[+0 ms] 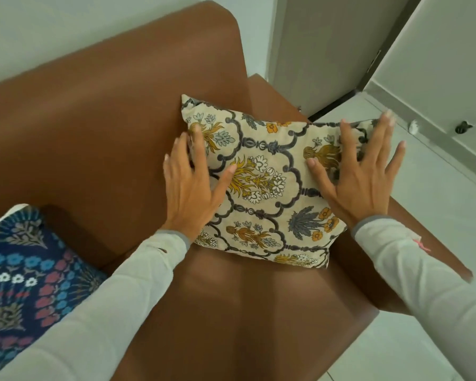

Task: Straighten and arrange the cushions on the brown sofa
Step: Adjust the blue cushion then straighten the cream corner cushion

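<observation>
A cream cushion [267, 188] with grey and yellow floral print leans in the right corner of the brown sofa [94, 127], against the backrest and the right armrest. My left hand [193, 185] lies flat on its left edge, fingers spread. My right hand [363, 174] rests flat on its right side, fingers spread wide, holding nothing. A dark blue cushion [25, 270] with blue, red and white flowers lies at the lower left on the seat, partly cut off by the frame.
The sofa's right armrest [412, 243] borders a white tiled floor [437, 312]. A grey door [327, 50] and a white wall with skirting stand behind it. A small dark object [463, 127] lies on the floor at the wall.
</observation>
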`<state>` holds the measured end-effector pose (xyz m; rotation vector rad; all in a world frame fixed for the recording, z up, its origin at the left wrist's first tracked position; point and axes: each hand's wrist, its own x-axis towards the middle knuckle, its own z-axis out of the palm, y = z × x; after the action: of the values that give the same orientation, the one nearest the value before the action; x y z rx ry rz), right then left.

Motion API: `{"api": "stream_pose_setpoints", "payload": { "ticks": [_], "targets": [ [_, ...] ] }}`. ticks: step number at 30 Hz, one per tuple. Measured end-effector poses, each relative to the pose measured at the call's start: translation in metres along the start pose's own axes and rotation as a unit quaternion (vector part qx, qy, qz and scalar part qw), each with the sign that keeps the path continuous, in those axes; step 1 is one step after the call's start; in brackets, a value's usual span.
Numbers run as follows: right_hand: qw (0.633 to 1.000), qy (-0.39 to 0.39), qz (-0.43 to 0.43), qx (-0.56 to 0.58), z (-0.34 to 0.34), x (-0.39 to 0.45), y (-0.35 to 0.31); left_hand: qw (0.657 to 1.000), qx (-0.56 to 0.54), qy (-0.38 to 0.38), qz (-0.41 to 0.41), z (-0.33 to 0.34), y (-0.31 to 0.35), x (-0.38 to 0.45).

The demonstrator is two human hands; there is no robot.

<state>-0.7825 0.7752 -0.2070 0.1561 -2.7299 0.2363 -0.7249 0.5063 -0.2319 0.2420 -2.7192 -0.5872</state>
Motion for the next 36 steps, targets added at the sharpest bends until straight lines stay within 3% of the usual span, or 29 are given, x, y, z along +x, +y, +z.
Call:
{"api": "stream_pose_setpoints", "payload": {
  "ticks": [3,8,17,21,26,36],
  "targets": [
    [0.997,0.009,-0.063,-0.034,-0.002,0.019,-0.003,0.986,0.099,0.032,0.129,-0.004,0.017,0.036],
    [0.993,-0.013,-0.095,-0.067,-0.008,0.015,-0.021,0.973,0.171,-0.003,0.157,-0.018,0.003,0.045],
    [0.978,0.025,-0.188,-0.084,-0.002,0.009,-0.056,0.959,0.222,0.036,0.174,-0.038,-0.026,-0.002],
    [0.960,0.041,-0.274,-0.046,-0.024,-0.005,-0.159,0.949,0.282,0.093,0.108,-0.127,-0.094,-0.049],
    [0.922,0.044,-0.384,0.033,-0.049,-0.055,-0.310,0.933,0.343,0.107,-0.004,-0.237,-0.184,-0.135],
    [0.812,0.000,-0.569,0.127,-0.082,-0.222,-0.550,0.874,0.421,0.123,-0.208,-0.377,-0.322,-0.362]
  ]
}}
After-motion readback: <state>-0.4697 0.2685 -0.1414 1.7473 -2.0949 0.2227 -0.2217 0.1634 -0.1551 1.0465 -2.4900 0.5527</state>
